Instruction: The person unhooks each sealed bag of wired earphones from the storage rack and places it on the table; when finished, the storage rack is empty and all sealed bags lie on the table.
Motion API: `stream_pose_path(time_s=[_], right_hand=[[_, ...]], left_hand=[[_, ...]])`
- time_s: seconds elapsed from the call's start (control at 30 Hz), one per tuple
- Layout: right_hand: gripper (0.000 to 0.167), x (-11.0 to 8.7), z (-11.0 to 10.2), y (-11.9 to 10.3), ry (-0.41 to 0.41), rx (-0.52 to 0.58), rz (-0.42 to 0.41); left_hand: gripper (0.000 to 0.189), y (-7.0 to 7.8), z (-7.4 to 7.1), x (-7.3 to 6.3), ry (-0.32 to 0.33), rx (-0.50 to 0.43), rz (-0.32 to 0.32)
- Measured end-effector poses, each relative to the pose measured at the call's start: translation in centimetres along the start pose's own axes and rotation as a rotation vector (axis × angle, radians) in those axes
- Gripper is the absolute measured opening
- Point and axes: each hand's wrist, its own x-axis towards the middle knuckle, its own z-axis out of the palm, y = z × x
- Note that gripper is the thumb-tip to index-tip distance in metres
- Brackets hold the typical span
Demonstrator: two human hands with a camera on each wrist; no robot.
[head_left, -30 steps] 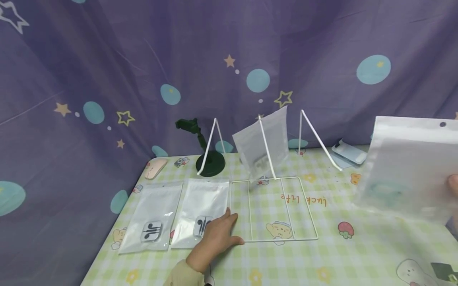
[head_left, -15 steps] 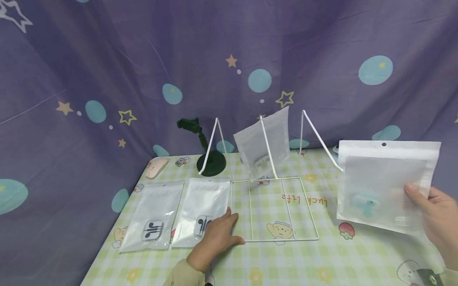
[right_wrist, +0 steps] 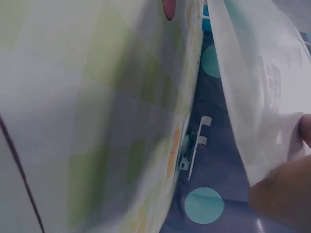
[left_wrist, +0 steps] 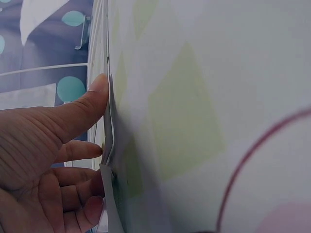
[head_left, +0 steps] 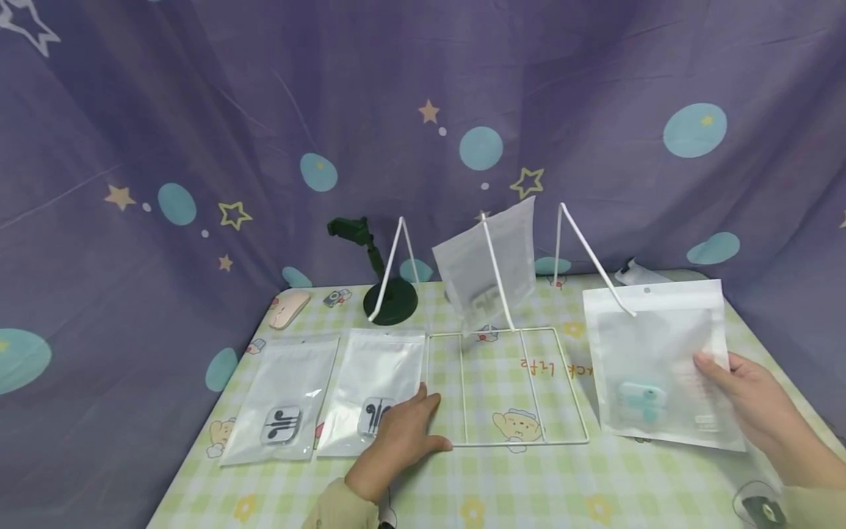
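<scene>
My right hand pinches a frosted zip bag by its right edge, thumb in front. A teal item shows through the bag's lower left. In the head view, the tip of a white rack's right arm overlaps the bag's top strip, just left of its hanging hole. In the right wrist view, my thumb and a fingertip meet on the white bag. My left hand rests, fingers spread, at the front left corner of the rack's wire base. Its thumb lies along the tabletop.
Another bag hangs on the rack's middle arm; the left arm bears none. Two bags with earphones lie left of the base. Behind stand a dark green stand and a pink mouse. A pale packet lies back right.
My right hand has brought the bag left and down from the right edge to the rack's right arm. My left hand has stayed in place.
</scene>
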Motion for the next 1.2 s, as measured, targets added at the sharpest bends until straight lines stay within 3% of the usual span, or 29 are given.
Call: stream_pose_path(time_s=[0.13,0.23,0.3,0.43,0.67,0.83,1.2], right_hand=[[0.023,0.6,0.2,0.4,0.019,-0.084,0.058],[0.013,1.1,0.6,0.6,0.032,-0.185,0.084],[0.028,1.3,0.9,0.6,0.036,-0.250,0.098],[0.074,1.8,1.3,0.7,0.029,-0.344,0.116],[0.074,2.6,1.4,1.1,0.024,-0.454,0.148],[0.073,3.0,1.4,1.1,-0.005,-0.546,0.124],[0.065,3.4,1.5,1.2,-0.037,-0.572,0.103]], left_hand=[[0.084,0.0,0.0,0.0,-0.001,-0.003,0.001],[0.084,0.0,-0.1,-0.1,0.001,0.000,0.003],[0.084,0.0,-0.1,-0.1,0.003,-0.001,0.002],[0.084,0.0,-0.1,-0.1,0.006,0.000,0.002],[0.084,-0.1,0.0,0.0,-0.001,0.002,0.001],[0.084,-0.2,0.1,0.0,-0.009,-0.008,0.001],[0.085,-0.3,0.2,0.0,-0.006,-0.008,0.008]])
